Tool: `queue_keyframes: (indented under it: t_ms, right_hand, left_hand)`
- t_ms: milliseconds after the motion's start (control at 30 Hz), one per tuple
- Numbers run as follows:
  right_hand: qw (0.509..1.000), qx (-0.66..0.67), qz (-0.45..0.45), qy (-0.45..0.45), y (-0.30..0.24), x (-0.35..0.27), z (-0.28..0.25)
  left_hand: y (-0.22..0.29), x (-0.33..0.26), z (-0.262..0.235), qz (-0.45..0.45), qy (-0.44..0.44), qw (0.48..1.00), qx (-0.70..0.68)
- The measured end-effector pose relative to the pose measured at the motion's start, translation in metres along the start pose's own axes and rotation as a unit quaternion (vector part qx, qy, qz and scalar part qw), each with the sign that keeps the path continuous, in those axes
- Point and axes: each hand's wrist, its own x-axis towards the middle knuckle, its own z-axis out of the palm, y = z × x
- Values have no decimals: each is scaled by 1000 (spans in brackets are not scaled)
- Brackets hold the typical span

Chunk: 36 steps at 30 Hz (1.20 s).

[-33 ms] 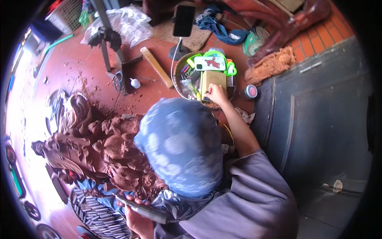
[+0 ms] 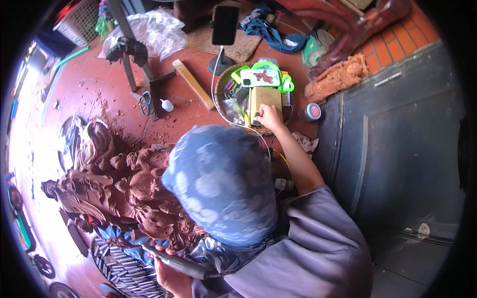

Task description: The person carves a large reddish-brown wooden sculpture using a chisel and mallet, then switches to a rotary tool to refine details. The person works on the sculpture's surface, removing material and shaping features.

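Observation:
Neither my left hand nor my right hand is in view. Close below sits a person in a patterned blue cap [image 2: 221, 186] and a dark grey shirt. One of that person's hands [image 2: 171, 270] grips a grey cylindrical power handpiece [image 2: 181, 265], its tip pointing left. The handpiece lies beside a reddish-brown carved wooden sculpture [image 2: 141, 186] with figures in relief. The person's other arm stretches forward, and that hand [image 2: 271, 118] touches a tan box [image 2: 265, 98] in a round basket [image 2: 224, 79]. The cap hides part of the carving.
A phone [image 2: 225, 25] stands on a holder behind the basket. Scissors [image 2: 144, 102] and a wooden bar [image 2: 194, 84] lie on the red floor. Many slender grey rods [image 2: 119, 268] fill a holder at lower left. A dark panel [image 2: 402, 144] borders the right.
The person's capped head has moved slightly left. The hand at the tan box and the hand on the handpiece stay nearly where they were. The whole view has shifted a little.

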Motion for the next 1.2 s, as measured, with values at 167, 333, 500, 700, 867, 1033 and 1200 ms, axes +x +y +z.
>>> queue_keyframes:
  t_ms: [167, 333, 500, 700, 867, 1033, 1200]
  right_hand:
    - [998, -21, -30, 49, 26, 6, 4]
    - [994, -53, -92, -26, 42, 18, -18]
    - [984, -109, -136, -42, 46, 20, -17]
    - [987, 53, -150, -37, -36, 2, -67]
    - [739, 564, -310, -200, -152, -55, -177]
    - [680, 512, -383, -359, -208, -115, -248]
    - [796, 467, -318, -217, -210, -112, -244]
  left_hand:
    - [6, 10, 1, 4, -31, 999, -37]
    - [-2, 10, 11, 7, -45, 998, -46]
    - [-7, 10, 18, 5, -30, 1000, -2]
    - [9, 12, 52, 60, -77, 995, 34]
    - [25, 36, 114, 205, -99, 966, 125]
    - [1, 67, 187, 243, -193, 922, 232]
    - [-5, 96, 230, 258, -231, 830, 438]
